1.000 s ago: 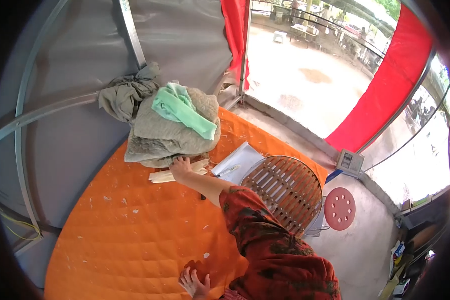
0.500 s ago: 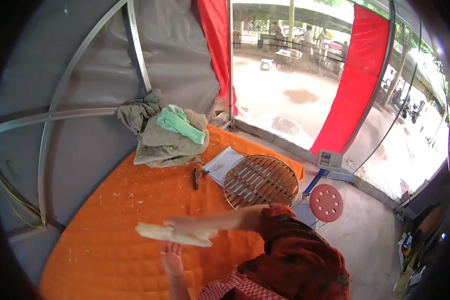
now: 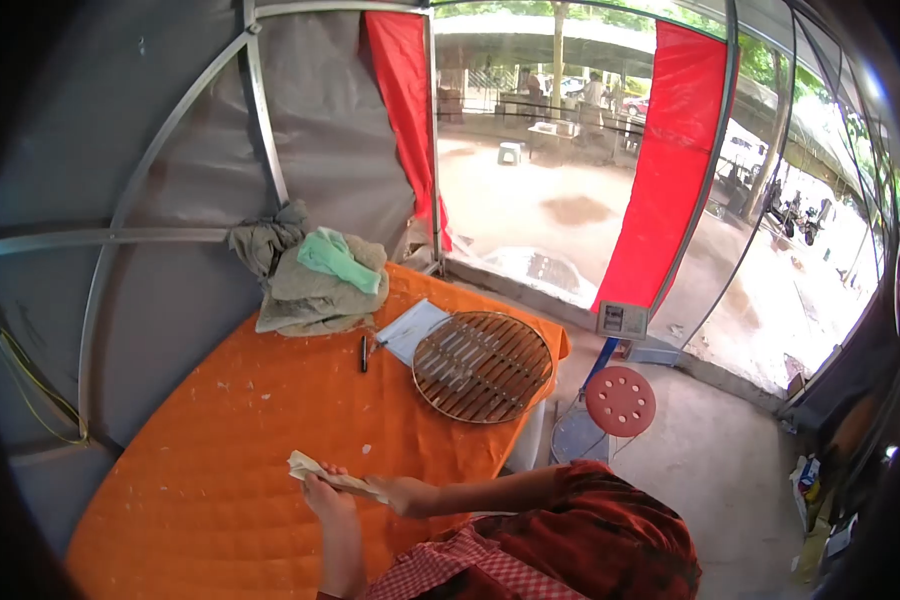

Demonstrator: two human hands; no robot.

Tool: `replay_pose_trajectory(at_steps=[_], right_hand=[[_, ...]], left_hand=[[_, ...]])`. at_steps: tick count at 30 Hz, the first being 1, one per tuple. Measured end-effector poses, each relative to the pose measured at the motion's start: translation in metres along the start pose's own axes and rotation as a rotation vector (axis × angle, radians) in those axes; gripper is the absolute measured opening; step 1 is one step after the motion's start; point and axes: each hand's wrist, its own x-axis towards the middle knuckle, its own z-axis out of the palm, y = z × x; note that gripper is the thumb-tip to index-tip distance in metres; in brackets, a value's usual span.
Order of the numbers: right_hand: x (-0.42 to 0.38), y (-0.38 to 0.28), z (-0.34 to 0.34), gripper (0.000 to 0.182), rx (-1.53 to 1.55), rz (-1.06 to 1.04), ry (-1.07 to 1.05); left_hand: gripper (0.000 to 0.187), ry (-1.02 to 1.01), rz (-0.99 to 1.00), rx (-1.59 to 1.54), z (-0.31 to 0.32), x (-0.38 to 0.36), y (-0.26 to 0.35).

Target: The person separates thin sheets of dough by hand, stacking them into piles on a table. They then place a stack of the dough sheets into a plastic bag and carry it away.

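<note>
The tabletop (image 3: pixel 220 440) is covered by an orange quilted cloth speckled with pale flecks and scraps. At its far corner, against the grey tent wall, lies a pile of cloths (image 3: pixel 310 285): grey-brown towels heaped together with a light green cloth (image 3: pixel 335 258) folded on top.

Near the far right edge of the tabletop rests a round wire rack (image 3: pixel 483 366), flat and circular, with brown slats running across it; a few pale strips seem to lie among the slats, though they are too small to tell for certain. Just to the left of the rack, and partly under its rim, lies a white sheet of paper (image 3: pixel 408 328). A black pen (image 3: pixel 364 353) lies on the cloth just beside the paper, apart from the towels.

Beyond the tabletop, on the concrete floor, stands a red stool (image 3: pixel 620 400) with holes in its round seat.

At the near edge, the person in a dark red patterned sleeve holds a bundle of pale flat strips (image 3: pixel 332 475) just above the orange cloth. The left hand (image 3: pixel 322 490) is closed around the bundle from below at its left part, and the right hand (image 3: pixel 398 492) is closed on its right end, so the bundle spans between both hands, well apart from the rack and the towels.
</note>
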Motion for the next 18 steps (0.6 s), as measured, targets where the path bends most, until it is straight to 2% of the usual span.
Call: replay_pose_trajectory(at_steps=[2,3,5,6,7,8,9,10,11,12,13,14,16,17,18], right_hand=[[-0.011,0.001,-0.005,0.037,-0.107,-0.01,0.1],[-0.005,0.016,-0.005,0.048,-0.17,0.038,0.065],[-0.006,0.01,-0.032,0.032,0.116,-0.003,0.051],[-0.013,0.007,-0.037,0.026,0.278,-0.011,0.022],[-0.018,0.027,-0.045,0.028,0.589,-0.084,-0.125],[-0.028,0.03,-0.057,0.033,0.912,-0.159,-0.248],[-0.04,0.025,-0.07,0.038,1.232,-0.199,-0.406],[-0.048,0.02,-0.08,0.038,1.003,-0.117,-0.363],[-0.058,0.007,-0.093,0.038,0.777,-0.035,-0.345],[-0.07,-0.015,-0.103,0.033,1.193,0.124,-0.325],[-0.078,-0.035,-0.119,0.035,0.971,-0.059,-0.286],[-0.086,-0.041,-0.131,0.038,0.954,-0.13,-0.331],[-0.103,-0.041,-0.149,0.043,0.926,-0.274,-0.375],[-0.111,-0.033,-0.151,0.039,1.016,-0.232,-0.396],[-0.118,-0.031,-0.153,0.037,0.908,-0.304,-0.41]], left_hand=[[0.022,-0.107,0.06,0.031,-0.008,0.009,-0.009],[0.03,-0.138,0.049,0.0,0.012,-0.008,-0.003],[0.048,-0.201,0.027,-0.063,0.074,-0.052,0.021],[0.061,-0.502,0.011,-0.002,0.089,-0.056,0.024],[0.076,-0.766,-0.004,0.066,0.095,-0.065,0.03],[0.092,-0.807,-0.057,0.146,0.114,-0.075,0.028],[0.101,-0.847,-0.126,0.212,0.133,-0.081,0.025],[0.097,-0.969,-0.141,0.202,0.143,-0.083,0.018],[0.087,-0.936,-0.123,0.235,0.153,-0.092,0.012],[0.073,-0.836,-0.089,0.276,0.173,-0.112,0.012],[0.053,-0.82,-0.05,0.269,0.183,-0.123,0.009],[0.037,-0.784,-0.066,0.313,0.197,-0.14,0.011],[0.028,-0.918,0.065,0.548,0.209,-0.161,0.007],[0.024,-0.907,0.109,0.603,0.217,-0.174,0.007],[0.02,-0.901,0.149,0.657,0.226,-0.188,0.006]])
